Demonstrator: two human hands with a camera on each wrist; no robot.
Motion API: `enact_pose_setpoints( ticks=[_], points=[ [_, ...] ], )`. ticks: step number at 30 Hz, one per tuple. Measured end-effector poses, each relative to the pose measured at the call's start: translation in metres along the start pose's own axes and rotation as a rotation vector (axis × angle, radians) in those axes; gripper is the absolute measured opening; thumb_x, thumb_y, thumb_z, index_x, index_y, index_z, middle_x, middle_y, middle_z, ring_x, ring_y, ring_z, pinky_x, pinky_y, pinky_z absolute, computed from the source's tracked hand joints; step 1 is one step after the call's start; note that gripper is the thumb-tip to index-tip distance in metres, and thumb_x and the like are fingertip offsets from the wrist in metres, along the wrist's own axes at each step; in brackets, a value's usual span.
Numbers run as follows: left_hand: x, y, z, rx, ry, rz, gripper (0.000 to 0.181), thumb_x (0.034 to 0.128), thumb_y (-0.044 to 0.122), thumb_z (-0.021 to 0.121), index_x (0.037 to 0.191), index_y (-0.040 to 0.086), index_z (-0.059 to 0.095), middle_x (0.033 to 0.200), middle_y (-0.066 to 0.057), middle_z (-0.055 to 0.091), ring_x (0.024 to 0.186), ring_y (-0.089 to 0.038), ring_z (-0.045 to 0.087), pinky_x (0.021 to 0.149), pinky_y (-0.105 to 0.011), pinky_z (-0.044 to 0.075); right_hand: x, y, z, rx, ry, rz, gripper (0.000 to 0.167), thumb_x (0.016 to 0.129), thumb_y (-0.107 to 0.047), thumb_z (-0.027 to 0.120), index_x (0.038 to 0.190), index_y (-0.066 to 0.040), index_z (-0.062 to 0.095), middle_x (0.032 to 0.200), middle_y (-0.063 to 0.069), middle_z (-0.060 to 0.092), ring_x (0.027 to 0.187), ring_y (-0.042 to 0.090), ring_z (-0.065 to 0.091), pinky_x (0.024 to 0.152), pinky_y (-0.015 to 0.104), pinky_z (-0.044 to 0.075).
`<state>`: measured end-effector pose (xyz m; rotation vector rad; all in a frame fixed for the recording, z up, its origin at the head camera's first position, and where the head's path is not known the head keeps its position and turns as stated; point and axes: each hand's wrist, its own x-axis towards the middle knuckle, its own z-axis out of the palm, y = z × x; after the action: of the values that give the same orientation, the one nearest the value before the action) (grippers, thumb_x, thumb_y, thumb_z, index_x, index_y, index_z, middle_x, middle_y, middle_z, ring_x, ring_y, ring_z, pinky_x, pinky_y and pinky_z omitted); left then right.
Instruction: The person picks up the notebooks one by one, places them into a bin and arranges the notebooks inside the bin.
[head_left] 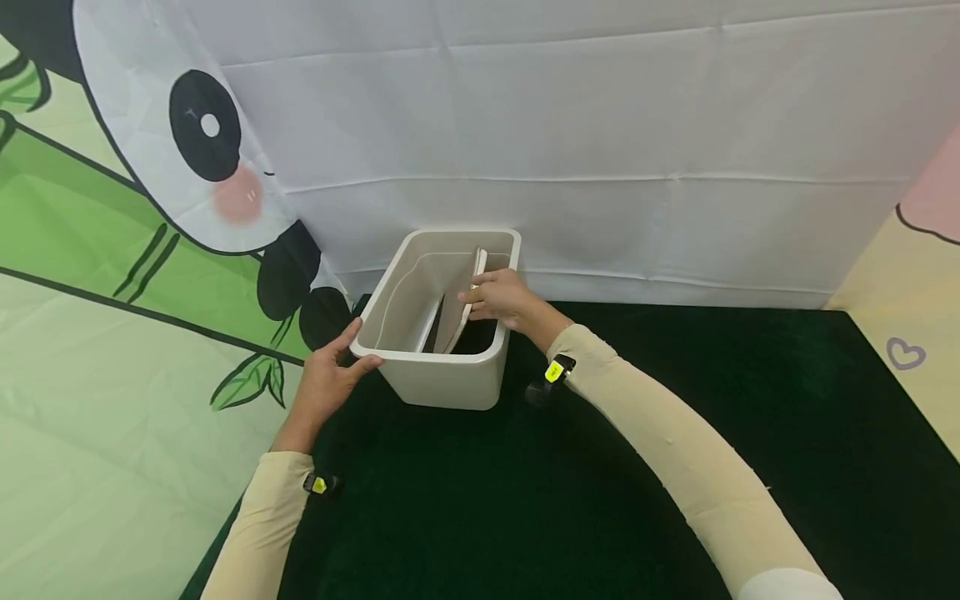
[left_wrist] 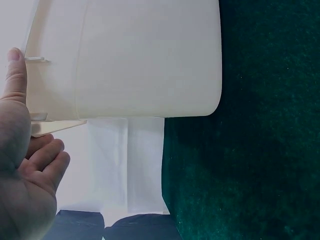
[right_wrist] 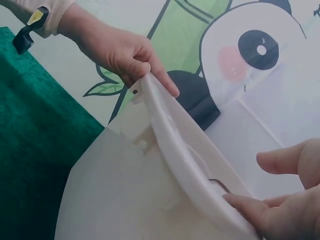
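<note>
An off-white plastic bin (head_left: 442, 382) stands upright with its mouth open. My left hand (head_left: 328, 377) grips the rim at the near left corner, thumb over the front and fingers round the side. That same left hand (left_wrist: 30, 165) shows beside the bin's wall in the left wrist view. Inside the bin a thin white panel (head_left: 453, 323) leans at a slant. The fingers of my right hand (head_left: 504, 298) reach in over the right side and hold the panel's upper part. In the right wrist view the rim partly hides my right hand (right_wrist: 287, 207).
Dark green cloth (head_left: 570, 483) covers the table under the bin. Close behind the bin hangs a white printed backdrop (head_left: 570, 125) with a panda face at the left. Something dark (head_left: 477, 335) lies low inside the bin, its kind unclear.
</note>
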<state>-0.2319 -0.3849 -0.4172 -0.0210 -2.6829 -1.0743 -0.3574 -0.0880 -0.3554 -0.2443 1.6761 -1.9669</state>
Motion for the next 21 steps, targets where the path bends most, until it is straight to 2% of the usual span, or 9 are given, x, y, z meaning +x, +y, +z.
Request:
enact_pose_setpoints(
  ticks=[7, 12, 17, 21],
  points=[
    [0.004, 0.000, -0.001, 0.005, 0.002, 0.029, 0.081, 0.0908, 0.043, 0.076, 0.159, 0.023, 0.037, 0.158, -0.018, 0.042, 0.141, -0.047, 0.043, 0.107, -0.068, 0.040, -0.026, -0.012, -0.028, -0.037, -0.027, -0.037, 0.053, 0.102, -0.002, 0.059, 0.152, 0.004, 0.042, 0.149, 0.024, 0.050, 0.133, 0.037, 0.056, 0.107, 0.040, 0.050],
    [0.001, 0.001, -0.009, 0.010, -0.013, 0.032, 0.081, 0.0926, 0.038, 0.076, 0.160, 0.018, 0.035, 0.158, -0.020, 0.041, 0.142, -0.046, 0.042, 0.109, -0.066, 0.039, -0.051, -0.021, -0.051, -0.029, -0.073, -0.064, 0.051, 0.104, -0.003, 0.055, 0.153, 0.001, 0.042, 0.151, 0.024, 0.048, 0.136, 0.039, 0.053, 0.108, 0.043, 0.049],
    [-0.001, 0.008, -0.030, 0.069, -0.117, 0.018, 0.086, 0.0969, 0.042, 0.070, 0.163, 0.011, 0.025, 0.163, -0.020, 0.032, 0.147, -0.047, 0.034, 0.111, -0.070, 0.034, -0.073, -0.023, -0.075, -0.077, -0.099, -0.095, 0.054, 0.105, -0.005, 0.054, 0.156, 0.001, 0.038, 0.157, 0.023, 0.042, 0.140, 0.042, 0.047, 0.108, 0.043, 0.049],
    [0.000, 0.022, -0.043, 0.131, -0.196, 0.016, 0.091, 0.0986, 0.047, 0.066, 0.165, 0.012, 0.015, 0.170, -0.017, 0.014, 0.154, -0.046, 0.017, 0.112, -0.077, 0.024, -0.092, -0.020, -0.100, -0.190, -0.092, -0.127, 0.057, 0.106, -0.012, 0.055, 0.158, -0.002, 0.034, 0.160, 0.020, 0.038, 0.142, 0.040, 0.046, 0.110, 0.045, 0.047]
  ],
)
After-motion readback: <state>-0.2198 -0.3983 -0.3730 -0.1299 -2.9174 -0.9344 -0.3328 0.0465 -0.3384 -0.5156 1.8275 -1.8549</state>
